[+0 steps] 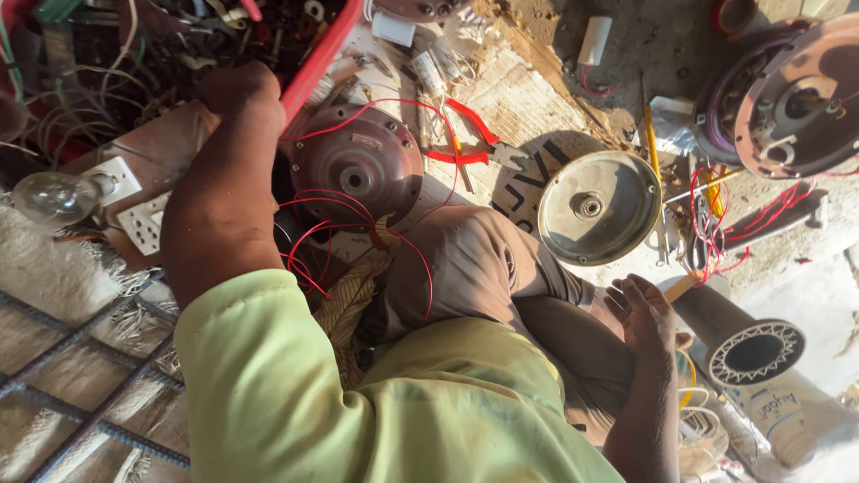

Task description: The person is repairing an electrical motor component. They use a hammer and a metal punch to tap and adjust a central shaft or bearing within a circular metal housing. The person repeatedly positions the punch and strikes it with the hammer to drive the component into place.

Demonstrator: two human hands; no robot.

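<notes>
Cluttered workshop floor of worn planks and dusty concrete (528,98), seen from above, with the person seated among motor parts. Left hand (240,89): arm in a light-green sleeve (259,376) extended forward, fist clenched at the rim of a red plastic tray (320,55) filled with tangled wires and small metal parts; what the fingers enclose cannot be told. Right hand (642,313): released, palm up, fingers loosely curled, resting beside the knee and touching nothing visible. A brown domed metal motor housing (356,163) lies just beside the left forearm, thin red wires (358,224) trailing from it across the lap. A grey round metal end cover (598,207) rests near the right knee; red-handled pliers (470,143) lie between cover and housing. A clear glass bulb on a white socket board (63,195) sits left of the forearm. A dark cylindrical tube (734,335) lies just right of the open hand. Open room remains only around the right hand.
</notes>
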